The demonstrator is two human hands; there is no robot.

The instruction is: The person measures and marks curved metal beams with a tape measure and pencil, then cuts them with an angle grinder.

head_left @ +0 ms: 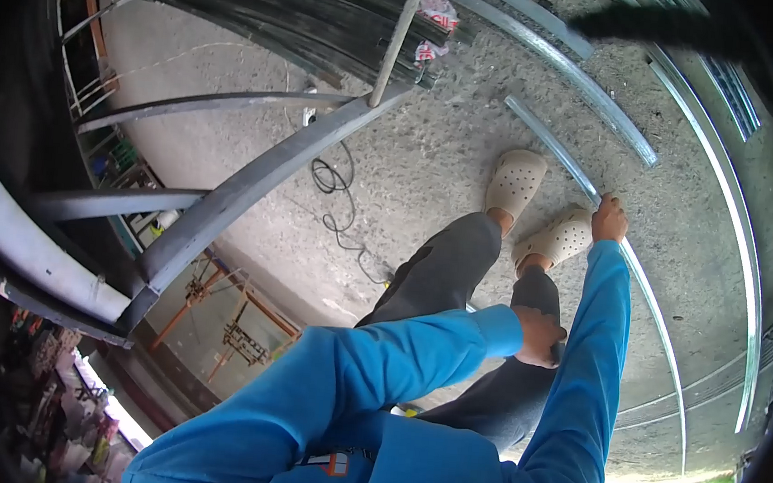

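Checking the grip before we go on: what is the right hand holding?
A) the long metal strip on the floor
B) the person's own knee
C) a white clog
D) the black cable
A: the right hand is closed on the long metal strip, just beside a white clog.

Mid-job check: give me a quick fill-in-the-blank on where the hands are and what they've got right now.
1. The right hand grips a long ___ strip lying on the concrete floor.
2. The left hand rests on the person's own dark ___.
3. Both sleeves are ___.

Missing words: metal; trousers; blue.
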